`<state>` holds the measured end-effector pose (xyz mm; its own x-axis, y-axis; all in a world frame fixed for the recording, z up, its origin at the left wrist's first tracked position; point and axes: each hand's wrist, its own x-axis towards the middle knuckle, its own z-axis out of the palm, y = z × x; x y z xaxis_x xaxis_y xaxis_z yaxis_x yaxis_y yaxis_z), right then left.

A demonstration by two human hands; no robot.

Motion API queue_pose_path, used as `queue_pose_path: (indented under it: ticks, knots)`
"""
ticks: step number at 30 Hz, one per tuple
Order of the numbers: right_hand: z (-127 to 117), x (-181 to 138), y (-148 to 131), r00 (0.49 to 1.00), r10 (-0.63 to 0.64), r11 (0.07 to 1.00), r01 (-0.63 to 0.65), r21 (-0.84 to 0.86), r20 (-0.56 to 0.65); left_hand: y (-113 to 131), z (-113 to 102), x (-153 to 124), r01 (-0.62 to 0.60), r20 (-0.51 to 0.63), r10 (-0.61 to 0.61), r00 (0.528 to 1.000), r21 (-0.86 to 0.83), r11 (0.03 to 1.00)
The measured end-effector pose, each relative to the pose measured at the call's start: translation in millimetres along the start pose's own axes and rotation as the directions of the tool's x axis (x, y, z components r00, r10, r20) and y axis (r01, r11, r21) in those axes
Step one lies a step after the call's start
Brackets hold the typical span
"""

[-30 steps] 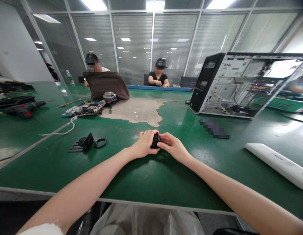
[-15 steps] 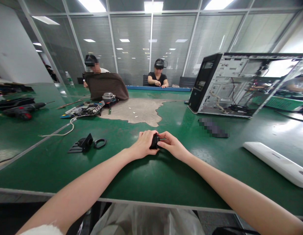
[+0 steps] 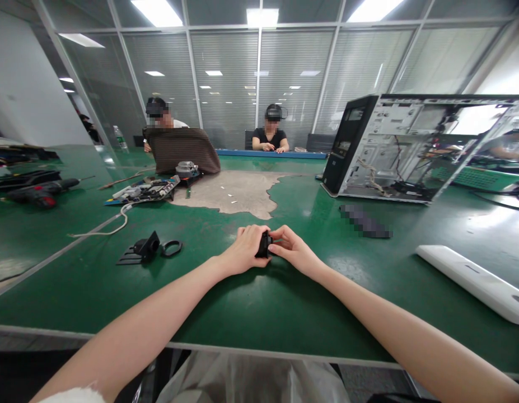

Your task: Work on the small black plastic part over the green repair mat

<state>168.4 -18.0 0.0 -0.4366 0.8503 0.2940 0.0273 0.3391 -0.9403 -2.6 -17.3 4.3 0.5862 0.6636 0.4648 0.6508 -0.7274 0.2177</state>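
Observation:
A small black boxy part (image 3: 264, 244) is held between my two hands, just above the green tabletop. My left hand (image 3: 244, 246) wraps round it from the left, covering most of that side. From the right, the thumb and fingertips of my right hand (image 3: 290, 247) pinch its end, where a round section seems to show. To the left on the table lie a black bracket with a flat slotted base (image 3: 144, 247) and a thin black ring (image 3: 172, 248).
An open computer case (image 3: 380, 148) stands at the right, with a blurred dark object (image 3: 364, 221) and a white elongated device (image 3: 473, 280) nearer. A circuit board (image 3: 144, 190), white cable (image 3: 116, 226) and drill (image 3: 43, 193) lie left. Two people sit across the table.
My hands keep almost the same grip on the black part. The whole view has shifted very slightly. A hand of the person opposite has moved a little.

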Motion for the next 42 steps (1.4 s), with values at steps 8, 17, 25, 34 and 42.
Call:
queue_pose_path:
  ticks: [8, 17, 25, 34, 42]
  knots:
    - [-1.2, -1.7, -0.3, 0.999, 0.011, 0.999, -0.009, -0.038, 0.047, 0.9, -0.6, -0.7, 0.013, 0.004, -0.013, 1.0, -0.013, 1.0]
    - [1.3, -2.3, -3.5, 0.998, 0.059, 0.997, -0.059, 0.044, 0.009, 0.7, -1.0, -0.8, -0.004, -0.006, 0.004, 1.0, 0.018, 1.0]
    - [1.2, -2.0, -3.0, 0.999, 0.046, 0.999, -0.046, -0.011, -0.003, 2.6, -1.6, -1.0, 0.008, 0.002, -0.008, 1.0, 0.019, 1.0]
    - [-1.1, 1.4, 0.2, 0.995, 0.094, 0.996, -0.094, -0.003, 0.013, -0.6, 1.1, -1.2, 0.003, -0.007, -0.003, 1.0, 0.034, 0.999]
    - [-0.7, -4.8, -3.4, 0.997, 0.02, 0.999, -0.022, 0.032, 0.074, 0.1, -0.5, -1.0, -0.002, 0.002, 0.002, 1.0, 0.034, 0.999]
